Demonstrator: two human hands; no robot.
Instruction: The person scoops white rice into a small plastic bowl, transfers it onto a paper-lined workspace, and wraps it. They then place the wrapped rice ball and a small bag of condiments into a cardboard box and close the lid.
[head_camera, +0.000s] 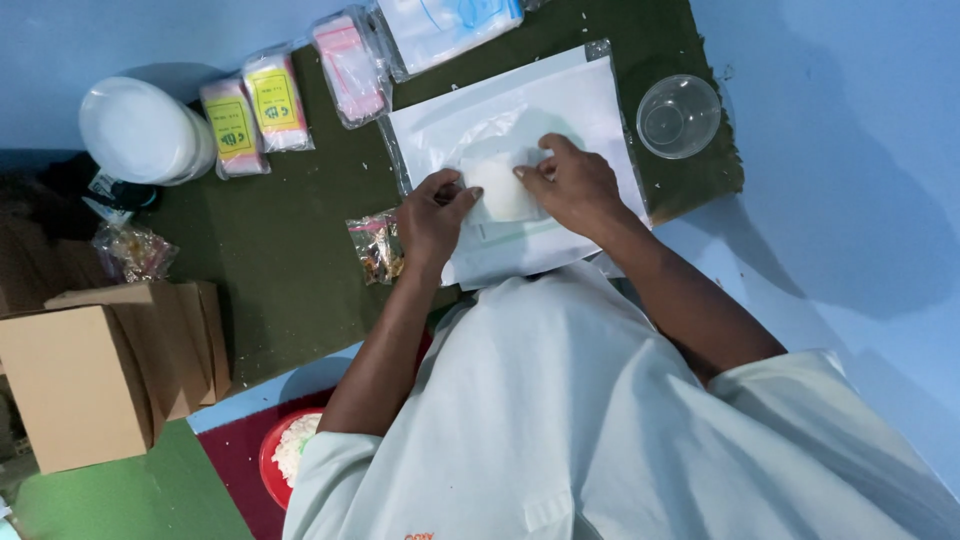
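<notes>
Pressing down on a small clear pouch of white powder (500, 185), both hands work at the middle of the dark green counter (280, 250). The left hand (432, 215) pinches the pouch's left edge with curled fingers; the right hand (575, 185) lies flatter, fingertips on its top right corner, likely to keep it flat. The pouch rests on a large white plastic sheet (580, 100), which keeps it off the mat. Near the counter's right edge stands an empty clear cup (679, 115); a small snack packet (377, 247) lies just beside the left hand.
</notes>
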